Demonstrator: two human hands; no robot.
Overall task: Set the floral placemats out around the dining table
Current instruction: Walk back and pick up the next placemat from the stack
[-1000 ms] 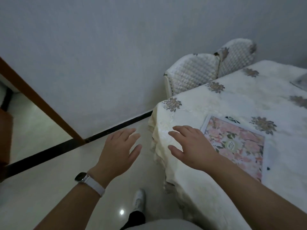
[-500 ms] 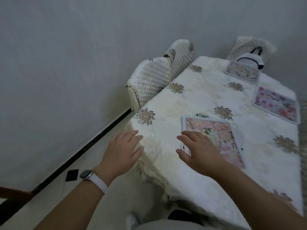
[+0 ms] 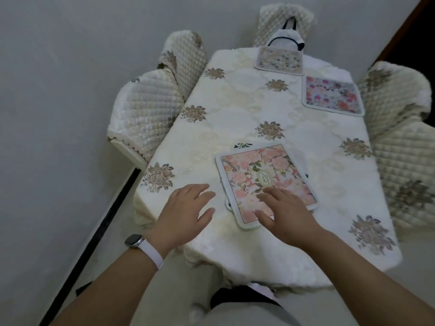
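Observation:
A stack of pink floral placemats [image 3: 261, 175] lies on the near end of the dining table [image 3: 235, 114], which wears a cream embroidered cloth. My right hand [image 3: 286, 214] hovers over or rests on the stack's near corner with fingers spread. My left hand [image 3: 186, 212] is spread flat above the cloth just left of the stack, holding nothing. A purple-pink floral placemat [image 3: 332, 96] lies at the table's far right side. A pale floral placemat [image 3: 279, 60] lies at the far end.
Quilted chairs stand around the table: two on the left [image 3: 150, 109], one on the right [image 3: 400, 128], one at the far end [image 3: 286, 16] with a white bag [image 3: 286, 40] on it. A grey wall runs along the left.
The view has swung right from the wall and floor onto the whole table. Both hands have moved right, and my right hand now lies over the placemat stack.

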